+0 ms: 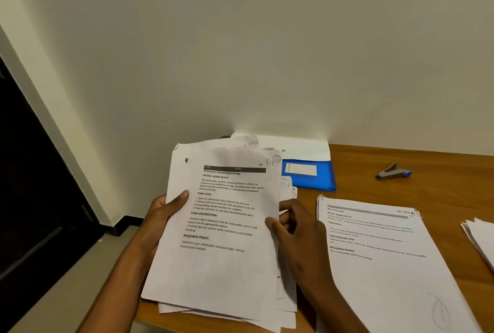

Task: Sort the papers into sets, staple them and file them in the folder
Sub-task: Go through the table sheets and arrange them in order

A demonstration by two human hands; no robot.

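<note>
desk (401,172) — hands (299,228) hold papers (222,225)

Folder (320,180) behind held papers (222,225); stapler (393,172) right of folder.

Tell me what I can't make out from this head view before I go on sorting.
- Sheets under the top page of the held stack: covered by it; count unclear.
- Blue folder: its left part is behind the stack; contents hidden.
- Right pile: cut off by the right frame edge.
- Table set: body text blurred; lower corner cropped.
- Stapler: too small to tell whether it is loaded.
</note>
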